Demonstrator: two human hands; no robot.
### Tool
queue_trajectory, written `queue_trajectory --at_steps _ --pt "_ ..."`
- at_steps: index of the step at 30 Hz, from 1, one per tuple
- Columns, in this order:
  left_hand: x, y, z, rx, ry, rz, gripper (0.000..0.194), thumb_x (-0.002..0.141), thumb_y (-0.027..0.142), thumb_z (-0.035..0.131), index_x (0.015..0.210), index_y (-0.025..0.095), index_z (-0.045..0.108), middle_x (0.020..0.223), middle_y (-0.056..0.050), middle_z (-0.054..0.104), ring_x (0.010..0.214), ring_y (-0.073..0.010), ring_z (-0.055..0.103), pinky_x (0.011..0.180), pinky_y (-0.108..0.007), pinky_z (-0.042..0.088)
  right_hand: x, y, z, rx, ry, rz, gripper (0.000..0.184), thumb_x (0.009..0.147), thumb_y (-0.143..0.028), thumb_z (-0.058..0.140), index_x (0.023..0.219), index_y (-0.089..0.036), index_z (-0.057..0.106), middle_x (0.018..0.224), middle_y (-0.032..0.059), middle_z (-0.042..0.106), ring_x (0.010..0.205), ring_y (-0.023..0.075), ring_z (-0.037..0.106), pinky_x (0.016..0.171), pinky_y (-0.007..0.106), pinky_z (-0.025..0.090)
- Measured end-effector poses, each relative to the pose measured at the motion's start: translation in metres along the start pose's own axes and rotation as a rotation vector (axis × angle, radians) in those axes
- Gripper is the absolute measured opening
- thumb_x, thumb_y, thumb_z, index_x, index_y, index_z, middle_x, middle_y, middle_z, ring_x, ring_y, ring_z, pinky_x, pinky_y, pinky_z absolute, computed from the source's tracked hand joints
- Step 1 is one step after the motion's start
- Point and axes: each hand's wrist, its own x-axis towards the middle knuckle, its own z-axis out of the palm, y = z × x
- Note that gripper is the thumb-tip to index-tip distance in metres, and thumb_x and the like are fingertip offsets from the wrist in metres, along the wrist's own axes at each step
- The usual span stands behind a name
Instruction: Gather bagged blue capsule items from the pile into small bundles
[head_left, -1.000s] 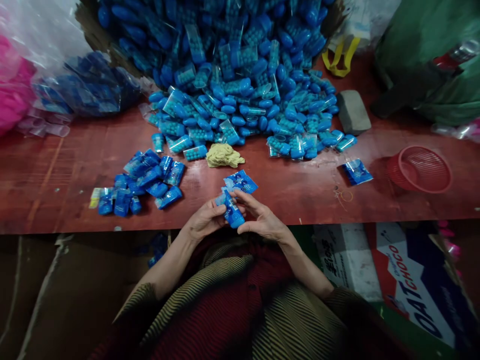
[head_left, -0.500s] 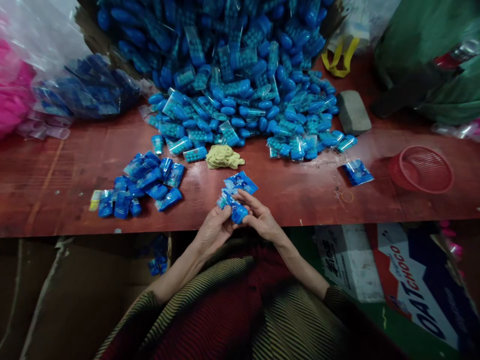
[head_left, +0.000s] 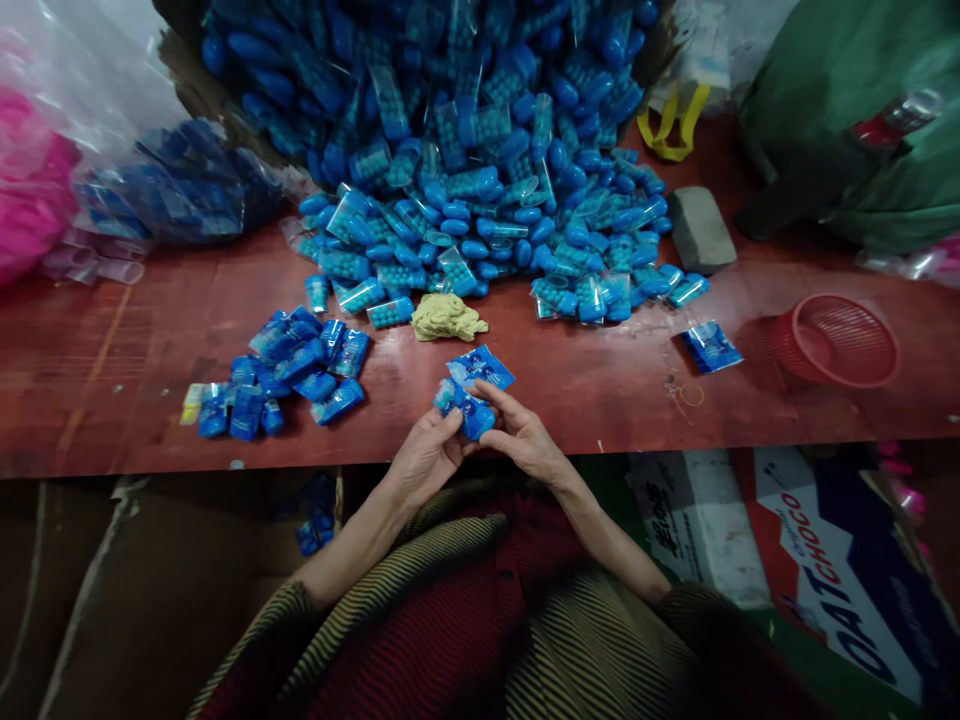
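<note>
Between my two hands, just above the table's front edge, is a small bead-filled bottle point(head_left: 448, 396) with a blue printed wrapper point(head_left: 475, 418) around or against it; how far it is covered I cannot tell. My left hand point(head_left: 427, 448) is closed on the bottle end, thumb on top. My right hand point(head_left: 531, 442) grips the wrapper's right side between thumb and fingers. Just beyond the fingertips lies a flat blue wrapper point(head_left: 484, 366). Left of my hands sits a cluster of wrapped bottles point(head_left: 296, 362). A crumpled yellowish cloth point(head_left: 448, 317) lies behind the flat wrapper.
A large heap of blue-capped bead bottles point(head_left: 480, 210) spills from a carton at the back. On the right are a grey block point(head_left: 702, 229), more blue wrappers point(head_left: 711, 347) and a red basket point(head_left: 836, 340). A plastic bag of blue items point(head_left: 180, 185) stands back left.
The bottle and wrapper have turned slightly in my fingers, and more of the bottle end shows at the left. The camera view has shifted a little.
</note>
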Motion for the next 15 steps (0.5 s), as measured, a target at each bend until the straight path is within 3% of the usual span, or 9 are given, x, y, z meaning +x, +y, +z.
queue_trajectory --at_steps 5,11,15 --pt "-0.0011 -0.0018 -0.003 0.022 0.018 -0.019 0.025 0.071 0.022 0.071 0.093 0.012 0.065 0.083 -0.005 0.07 0.073 -0.014 0.065 0.069 -0.024 0.051 0.0011 0.0028 -0.0007 -0.052 -0.043 -0.007 0.063 0.079 -0.024 0.062 0.137 -0.034 0.04 0.137 0.0015 0.048 0.112 0.0187 0.055 0.088 0.032 0.052" --pt "-0.002 -0.0054 -0.0016 -0.01 0.038 -0.017 0.025 0.072 0.022 0.071 0.093 0.012 0.066 0.087 -0.006 0.07 0.08 -0.0152 0.065 0.075 -0.026 0.052 0.0027 0.0087 0.0031 -0.166 -0.004 -0.085 0.066 0.082 -0.025 0.058 0.141 -0.034 0.03 0.136 0.0022 0.049 0.104 0.0161 0.058 0.085 0.028 0.052" --pt "-0.0049 -0.0099 0.0025 0.028 0.058 0.075 0.027 0.07 0.022 0.072 0.095 0.012 0.066 0.089 -0.006 0.071 0.083 -0.0166 0.065 0.08 -0.029 0.051 0.0002 0.0098 0.0058 -0.228 0.005 -0.127 0.061 0.085 -0.026 0.054 0.142 -0.032 0.031 0.134 0.0032 0.051 0.111 0.0181 0.056 0.092 0.033 0.048"
